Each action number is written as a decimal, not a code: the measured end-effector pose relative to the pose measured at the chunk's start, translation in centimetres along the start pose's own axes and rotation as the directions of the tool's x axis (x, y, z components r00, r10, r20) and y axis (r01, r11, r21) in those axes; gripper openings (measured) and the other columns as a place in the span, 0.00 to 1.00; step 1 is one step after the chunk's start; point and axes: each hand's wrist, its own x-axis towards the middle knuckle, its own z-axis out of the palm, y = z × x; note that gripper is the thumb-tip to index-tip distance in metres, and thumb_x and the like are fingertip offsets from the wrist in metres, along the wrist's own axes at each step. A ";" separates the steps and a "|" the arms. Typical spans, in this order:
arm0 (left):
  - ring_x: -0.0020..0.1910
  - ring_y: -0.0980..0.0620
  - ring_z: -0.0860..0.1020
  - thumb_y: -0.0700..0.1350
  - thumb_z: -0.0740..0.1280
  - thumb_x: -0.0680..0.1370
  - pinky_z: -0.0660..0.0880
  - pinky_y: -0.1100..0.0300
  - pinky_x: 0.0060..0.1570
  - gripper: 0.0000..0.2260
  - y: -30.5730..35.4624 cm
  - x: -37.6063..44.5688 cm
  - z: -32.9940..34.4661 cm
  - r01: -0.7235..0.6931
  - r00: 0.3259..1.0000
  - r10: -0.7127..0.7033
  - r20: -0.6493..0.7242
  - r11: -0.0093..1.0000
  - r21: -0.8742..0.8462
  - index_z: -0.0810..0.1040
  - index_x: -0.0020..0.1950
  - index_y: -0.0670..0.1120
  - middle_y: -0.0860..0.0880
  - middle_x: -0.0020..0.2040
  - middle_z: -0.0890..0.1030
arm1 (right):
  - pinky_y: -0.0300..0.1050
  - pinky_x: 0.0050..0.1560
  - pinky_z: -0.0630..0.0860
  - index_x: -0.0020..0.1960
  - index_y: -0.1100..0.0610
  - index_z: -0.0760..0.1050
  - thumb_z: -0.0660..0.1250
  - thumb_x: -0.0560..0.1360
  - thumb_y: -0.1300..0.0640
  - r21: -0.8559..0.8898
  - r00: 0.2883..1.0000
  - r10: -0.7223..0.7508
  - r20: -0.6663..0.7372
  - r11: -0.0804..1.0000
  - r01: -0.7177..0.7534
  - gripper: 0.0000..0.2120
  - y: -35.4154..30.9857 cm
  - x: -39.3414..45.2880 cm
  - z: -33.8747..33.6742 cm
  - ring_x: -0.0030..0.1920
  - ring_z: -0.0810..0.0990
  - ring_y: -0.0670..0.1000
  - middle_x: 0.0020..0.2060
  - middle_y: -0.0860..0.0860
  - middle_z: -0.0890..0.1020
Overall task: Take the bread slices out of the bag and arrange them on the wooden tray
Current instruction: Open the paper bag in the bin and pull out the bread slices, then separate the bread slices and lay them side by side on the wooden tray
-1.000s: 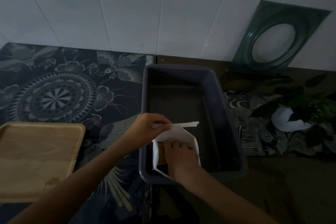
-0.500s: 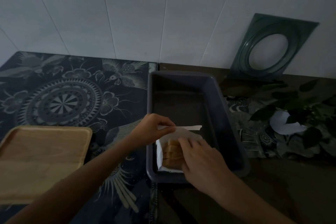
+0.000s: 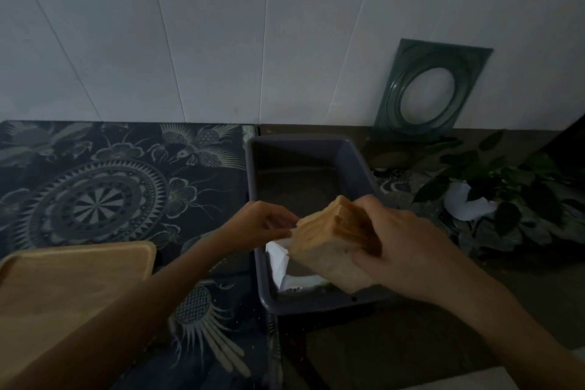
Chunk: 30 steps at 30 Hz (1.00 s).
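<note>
The room is dim, so every colour looks muted. The bread slices (image 3: 332, 241) are golden tan along the crust and paler beige on the face. Below them the bag (image 3: 280, 263) is plain white. The tub (image 3: 354, 161) around it is a flat slate grey. At nine o'clock from the tub, the mat (image 3: 104, 187) is dark navy with pale line drawings: a round mandala, flowers, feathery birds. At eight o'clock the wooden tray (image 3: 63, 282) is light honey brown, with no pattern I can make out. At two o'clock the frame (image 3: 433, 89) is dark green with ringed ridges. The plant (image 3: 493, 180) at three o'clock has deep green leaves. The wall (image 3: 221, 25) is white with thin slanting seams, and the counter (image 3: 411, 342) is dull brown.
</note>
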 end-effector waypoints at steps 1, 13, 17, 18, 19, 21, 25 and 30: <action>0.44 0.60 0.85 0.46 0.76 0.74 0.81 0.67 0.48 0.14 0.1 -0.3 -0.2 -0.005 1.000 0.004 0.027 1.000 0.018 0.84 0.60 0.51 0.52 0.51 0.88 | 0.40 0.36 0.72 0.61 0.43 0.66 0.65 0.78 0.40 -0.002 1.000 0.014 -0.027 1.000 -0.014 0.15 0.1 -0.2 -0.3 0.38 0.78 0.42 0.41 0.40 0.76; 0.68 0.58 0.73 0.61 0.78 0.66 0.72 0.54 0.70 0.40 3.7 -4.8 -2.3 -0.028 0.995 0.017 0.100 0.993 0.111 0.68 0.75 0.56 0.55 0.71 0.75 | 0.54 0.47 0.84 0.64 0.42 0.70 0.65 0.70 0.32 0.177 0.991 0.014 -0.134 0.984 0.010 0.27 0.6 -1.2 -3.3 0.46 0.83 0.44 0.48 0.42 0.83; 0.69 0.59 0.75 0.47 0.81 0.69 0.72 0.61 0.69 0.33 6.6 -5.9 -2.7 -0.038 0.996 0.059 0.066 0.959 -0.280 0.72 0.70 0.56 0.57 0.68 0.78 | 0.47 0.51 0.84 0.66 0.44 0.71 0.71 0.73 0.38 0.330 0.989 -0.025 -0.145 0.941 0.072 0.25 0.1 -0.3 -3.4 0.53 0.82 0.41 0.54 0.39 0.81; 0.68 0.57 0.76 0.41 0.79 0.70 0.74 0.62 0.67 0.30 7.3 -6.2 -2.8 -0.030 0.998 0.051 0.042 0.914 -0.405 0.73 0.69 0.54 0.54 0.67 0.80 | 0.44 0.51 0.84 0.67 0.44 0.71 0.72 0.74 0.40 0.365 0.989 -0.037 -0.145 0.927 0.088 0.24 -0.2 0.0 -3.4 0.53 0.81 0.39 0.55 0.38 0.80; 0.67 0.54 0.78 0.37 0.78 0.71 0.76 0.61 0.64 0.28 7.8 -6.5 -3.0 -0.015 1.000 0.025 0.012 0.863 -0.505 0.74 0.68 0.51 0.50 0.65 0.81 | 0.41 0.52 0.83 0.67 0.45 0.71 0.73 0.75 0.42 0.406 0.989 -0.048 -0.139 0.908 0.101 0.24 -0.4 0.3 -3.3 0.54 0.80 0.38 0.56 0.37 0.79; 0.64 0.51 0.80 0.34 0.76 0.72 0.79 0.59 0.60 0.26 8.4 -7.1 -3.2 -0.001 0.998 -0.037 -0.047 0.776 -0.631 0.75 0.67 0.47 0.47 0.63 0.82 | 0.40 0.52 0.81 0.69 0.45 0.71 0.74 0.75 0.44 0.512 0.992 -0.057 -0.116 0.852 0.109 0.25 -0.6 1.0 -3.0 0.56 0.79 0.38 0.58 0.37 0.78; 0.64 0.47 0.81 0.35 0.76 0.71 0.80 0.53 0.59 0.24 8.1 -8.4 -3.6 -0.014 0.986 -0.112 -0.124 0.686 -0.728 0.77 0.66 0.46 0.46 0.62 0.83 | 0.46 0.58 0.81 0.68 0.46 0.72 0.75 0.75 0.48 0.737 0.997 -0.035 -0.062 0.673 0.070 0.24 -0.6 2.1 -2.0 0.59 0.81 0.43 0.59 0.42 0.80; 0.63 0.44 0.81 0.35 0.75 0.72 0.79 0.51 0.61 0.21 7.3 -10.9 -3.7 0.033 0.970 -0.197 -0.143 0.687 -0.726 0.78 0.65 0.45 0.44 0.61 0.84 | 0.36 0.48 0.81 0.64 0.46 0.74 0.75 0.76 0.51 0.835 0.995 -0.102 0.006 0.548 0.051 0.19 -0.8 3.1 0.5 0.54 0.83 0.37 0.58 0.43 0.83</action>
